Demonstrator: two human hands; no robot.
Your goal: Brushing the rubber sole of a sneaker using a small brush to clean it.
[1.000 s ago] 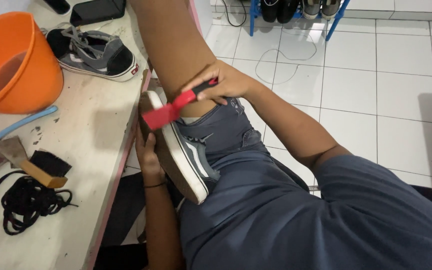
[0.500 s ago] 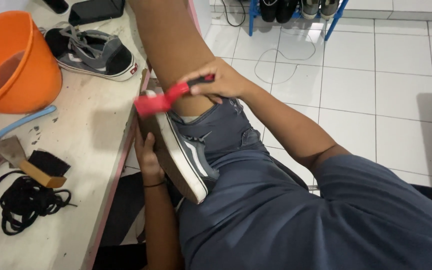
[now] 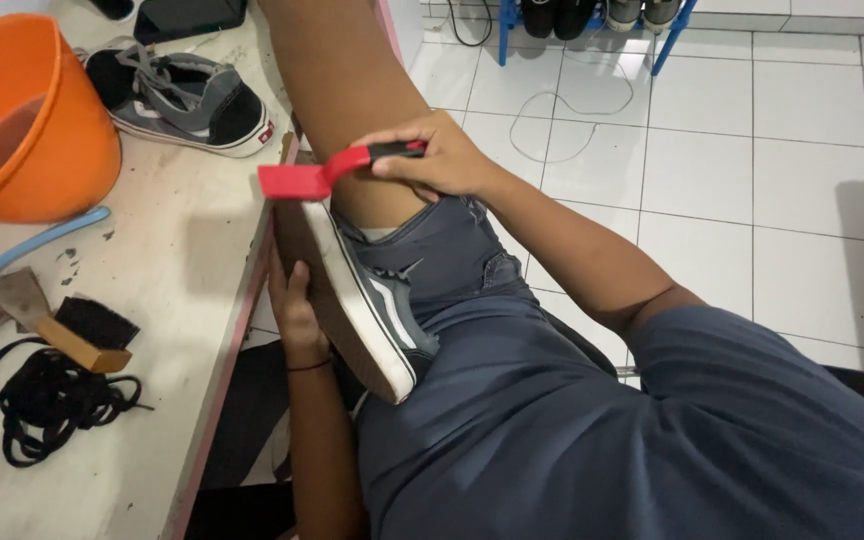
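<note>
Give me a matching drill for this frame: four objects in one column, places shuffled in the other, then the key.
Things:
1. red-headed brush
2. grey sneaker
3. orange bucket
4. black laces

Places:
A. standing at the far left of the table
B. in a loose heap on the table's near end
C. in the right hand, head over the sole's far end
D. propped on the lap, sole toward the table, left hand behind it

Pairs: 1-C, 2-D, 3-A, 4-B
</note>
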